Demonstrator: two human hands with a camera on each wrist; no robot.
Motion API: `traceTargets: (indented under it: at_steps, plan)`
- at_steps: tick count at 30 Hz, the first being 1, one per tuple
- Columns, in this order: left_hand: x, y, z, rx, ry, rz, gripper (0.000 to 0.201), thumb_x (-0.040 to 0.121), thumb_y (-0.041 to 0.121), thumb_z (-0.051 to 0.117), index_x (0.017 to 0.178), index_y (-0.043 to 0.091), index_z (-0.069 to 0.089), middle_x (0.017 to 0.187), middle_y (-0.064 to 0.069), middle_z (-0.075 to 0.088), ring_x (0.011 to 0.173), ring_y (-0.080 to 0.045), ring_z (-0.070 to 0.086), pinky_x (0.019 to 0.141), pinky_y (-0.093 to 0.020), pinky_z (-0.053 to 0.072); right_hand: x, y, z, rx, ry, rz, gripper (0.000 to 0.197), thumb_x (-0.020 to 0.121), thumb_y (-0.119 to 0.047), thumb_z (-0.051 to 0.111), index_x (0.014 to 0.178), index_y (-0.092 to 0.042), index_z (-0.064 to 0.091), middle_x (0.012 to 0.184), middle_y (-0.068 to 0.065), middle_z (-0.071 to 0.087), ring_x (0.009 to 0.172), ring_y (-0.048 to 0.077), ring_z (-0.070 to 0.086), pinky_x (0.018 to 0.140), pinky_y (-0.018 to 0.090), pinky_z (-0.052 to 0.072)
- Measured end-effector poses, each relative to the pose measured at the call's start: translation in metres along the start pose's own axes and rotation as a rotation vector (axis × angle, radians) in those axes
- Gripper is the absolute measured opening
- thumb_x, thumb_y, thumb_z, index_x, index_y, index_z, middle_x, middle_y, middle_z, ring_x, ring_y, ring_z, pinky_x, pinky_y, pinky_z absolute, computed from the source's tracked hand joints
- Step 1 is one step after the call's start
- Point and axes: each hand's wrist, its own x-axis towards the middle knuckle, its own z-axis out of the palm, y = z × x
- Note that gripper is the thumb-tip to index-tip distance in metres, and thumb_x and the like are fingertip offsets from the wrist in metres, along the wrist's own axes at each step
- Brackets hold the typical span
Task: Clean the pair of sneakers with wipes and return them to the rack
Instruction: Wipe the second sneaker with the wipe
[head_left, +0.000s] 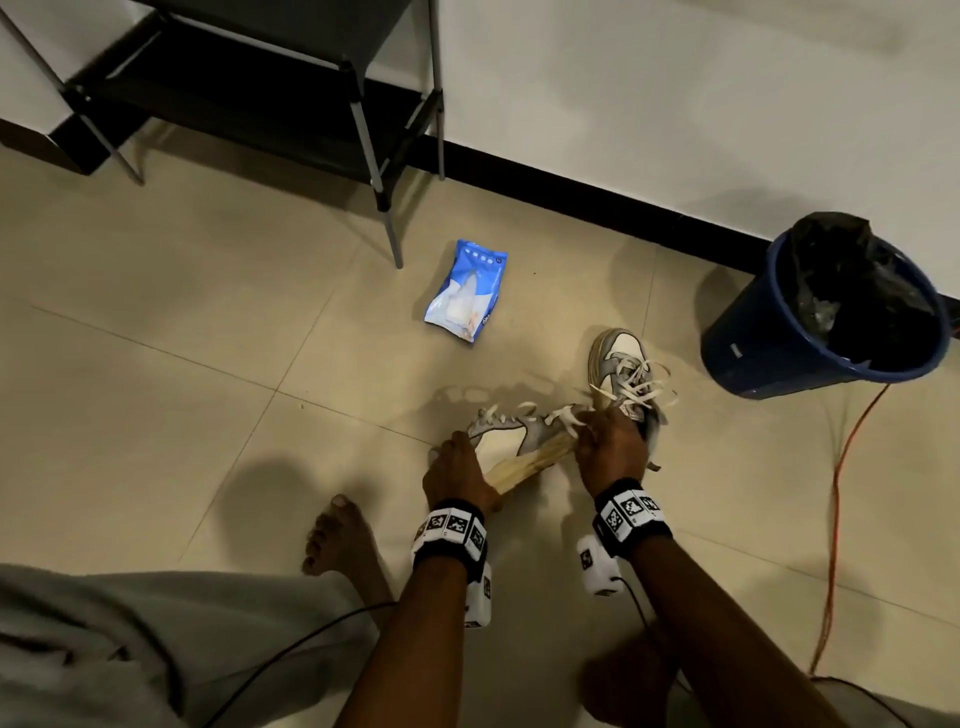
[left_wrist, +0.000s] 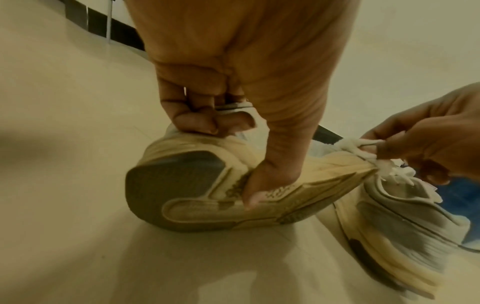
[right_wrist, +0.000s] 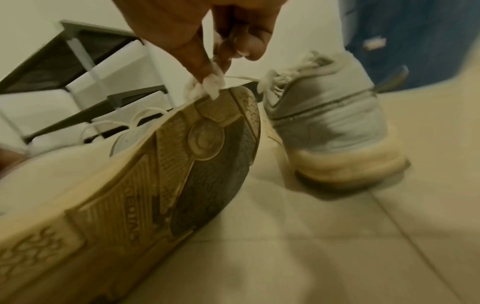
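One grey-and-cream sneaker (head_left: 511, 441) lies tipped on its side on the floor tiles, its yellowed sole (right_wrist: 182, 164) turned toward me. My left hand (head_left: 457, 460) grips its heel, fingers (left_wrist: 205, 123) curled over the collar and thumb pressed on the sole (left_wrist: 207, 197). My right hand (head_left: 597, 434) pinches a crumpled white wipe (right_wrist: 205, 87) against the toe edge of that sole; the same wipe (left_wrist: 363, 148) shows in the left wrist view. The second sneaker (head_left: 623, 371) stands upright just beyond, laces loose.
A blue wipes pack (head_left: 465, 296) lies on the floor farther out. The black shoe rack (head_left: 260, 88) stands at the wall, upper left. A blue bin (head_left: 831, 322) with a black liner sits at right, an orange cable (head_left: 836, 519) trailing beside it. My bare foot (head_left: 343, 535) rests lower left.
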Motion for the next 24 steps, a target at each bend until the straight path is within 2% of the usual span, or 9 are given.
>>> traceTargets:
  at_steps: [4, 6, 8, 12, 13, 17, 21, 22, 24]
  plan:
    - [-0.016, 0.0, -0.002, -0.05, 0.022, -0.009, 0.103, 0.052, 0.046, 0.093, 0.133, 0.015, 0.039, 0.132, -0.008, 0.053, 0.123, -0.029, 0.053, 0.091, -0.04, 0.049, -0.027, -0.015, 0.007, 0.108, 0.025, 0.145, 0.026, 0.08, -0.003, 0.063, 0.103, -0.013, 0.072, 0.106, 0.013, 0.063, 0.089, 0.036, 0.064, 0.071, 0.039, 0.054]
    - [-0.022, 0.001, -0.001, -0.099, 0.043, -0.001, 0.104, 0.047, 0.061, 0.089, 0.131, 0.018, 0.044, 0.129, -0.005, 0.056, 0.123, -0.028, 0.052, 0.09, -0.04, 0.049, -0.044, -0.034, 0.011, 0.076, -0.148, 0.015, 0.03, 0.078, -0.006, 0.064, 0.106, -0.015, 0.071, 0.097, 0.012, 0.062, 0.081, 0.034, 0.062, 0.062, 0.036, 0.049]
    - [-0.022, 0.002, 0.001, -0.089, 0.059, 0.008, 0.096, 0.051, 0.059, 0.089, 0.129, 0.02, 0.049, 0.127, -0.004, 0.06, 0.122, -0.027, 0.053, 0.089, -0.038, 0.05, -0.039, -0.035, 0.006, 0.002, -0.177, -0.119, 0.032, 0.073, -0.007, 0.065, 0.104, -0.014, 0.072, 0.092, 0.013, 0.061, 0.076, 0.034, 0.062, 0.058, 0.033, 0.046]
    - [-0.035, 0.005, 0.013, -0.112, 0.022, -0.006, 0.075, 0.059, 0.047, 0.091, 0.124, 0.024, 0.06, 0.116, -0.002, 0.069, 0.115, -0.025, 0.059, 0.081, -0.031, 0.049, -0.001, -0.012, -0.021, 0.016, -0.037, 0.266, 0.025, 0.077, -0.004, 0.062, 0.099, -0.005, 0.073, 0.108, 0.019, 0.064, 0.097, 0.038, 0.062, 0.082, 0.041, 0.053]
    - [-0.039, 0.006, 0.016, -0.108, 0.005, -0.015, 0.066, 0.063, 0.049, 0.088, 0.119, 0.023, 0.063, 0.115, -0.002, 0.07, 0.113, -0.024, 0.06, 0.08, -0.03, 0.049, 0.0, -0.014, -0.022, -0.004, -0.059, 0.255, 0.024, 0.076, -0.005, 0.064, 0.098, -0.007, 0.073, 0.107, 0.018, 0.065, 0.097, 0.037, 0.062, 0.082, 0.04, 0.053]
    - [-0.03, 0.007, 0.011, -0.154, 0.101, 0.051, 0.071, 0.06, 0.067, 0.081, 0.117, 0.029, 0.063, 0.105, 0.001, 0.072, 0.104, -0.025, 0.062, 0.072, -0.027, 0.043, -0.037, -0.024, -0.009, -0.055, -0.24, -0.2, 0.024, 0.073, -0.01, 0.068, 0.096, -0.012, 0.071, 0.095, 0.013, 0.061, 0.083, 0.035, 0.062, 0.059, 0.035, 0.051]
    - [-0.022, 0.0, 0.007, -0.081, 0.088, 0.041, 0.085, 0.05, 0.08, 0.076, 0.116, 0.028, 0.063, 0.099, -0.002, 0.072, 0.108, -0.031, 0.058, 0.075, -0.037, 0.05, -0.01, 0.011, -0.013, 0.146, 0.04, 0.292, 0.026, 0.072, 0.003, 0.063, 0.094, -0.007, 0.07, 0.105, 0.017, 0.067, 0.097, 0.036, 0.064, 0.084, 0.045, 0.055]
    - [-0.022, 0.0, 0.008, -0.068, 0.085, 0.049, 0.087, 0.05, 0.082, 0.074, 0.118, 0.03, 0.061, 0.098, -0.002, 0.072, 0.107, -0.031, 0.057, 0.073, -0.036, 0.049, -0.007, 0.012, -0.014, 0.175, 0.022, 0.288, 0.029, 0.07, 0.003, 0.063, 0.094, -0.01, 0.071, 0.104, 0.016, 0.068, 0.096, 0.035, 0.065, 0.083, 0.045, 0.055]
    - [-0.019, -0.002, 0.011, -0.053, 0.079, 0.052, 0.088, 0.05, 0.085, 0.072, 0.119, 0.031, 0.06, 0.099, -0.001, 0.071, 0.107, -0.03, 0.057, 0.073, -0.036, 0.048, -0.017, 0.003, -0.01, 0.132, -0.182, -0.008, 0.032, 0.067, 0.002, 0.067, 0.094, -0.013, 0.074, 0.096, 0.011, 0.067, 0.086, 0.033, 0.065, 0.072, 0.041, 0.056]
